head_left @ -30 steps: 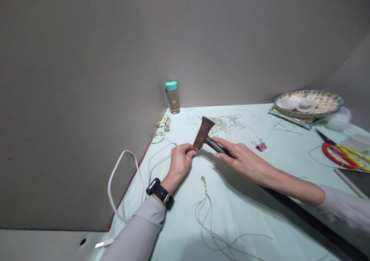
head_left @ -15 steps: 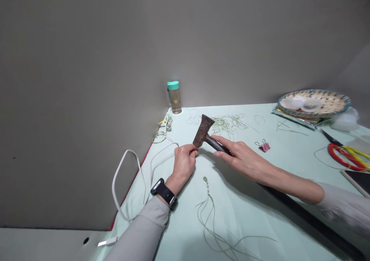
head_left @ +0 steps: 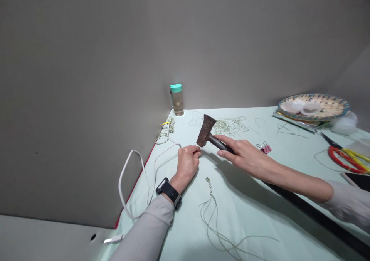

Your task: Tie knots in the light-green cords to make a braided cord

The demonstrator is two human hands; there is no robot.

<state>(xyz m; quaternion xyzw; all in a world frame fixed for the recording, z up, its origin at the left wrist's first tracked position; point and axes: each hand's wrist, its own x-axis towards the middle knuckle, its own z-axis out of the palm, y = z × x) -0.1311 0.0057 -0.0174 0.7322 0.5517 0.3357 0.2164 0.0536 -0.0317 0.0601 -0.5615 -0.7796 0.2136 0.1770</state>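
Note:
My right hand (head_left: 244, 157) is wrapped round the dark handle of a rusty hammer (head_left: 206, 130), just behind its head, which tilts up over the pale green tablecloth (head_left: 260, 214). The long handle runs back under my forearm. My left hand (head_left: 187, 163), a black watch on its wrist, pinches something small right under the hammer head; I cannot make out what. A green cord (head_left: 211, 211) with a knotted end lies on the cloth below both hands.
A teal-capped bottle (head_left: 177, 100) stands at the far corner by the grey wall. Tangled green cord (head_left: 229, 124), a pink binder clip (head_left: 265, 149), red and yellow scissors (head_left: 345, 157), a woven tray (head_left: 313, 107) and a white cable (head_left: 135, 184) lie around.
The view has shifted slightly right and down. Both hands keep the same grip, and the hammer stays tilted over the left hand's pinch.

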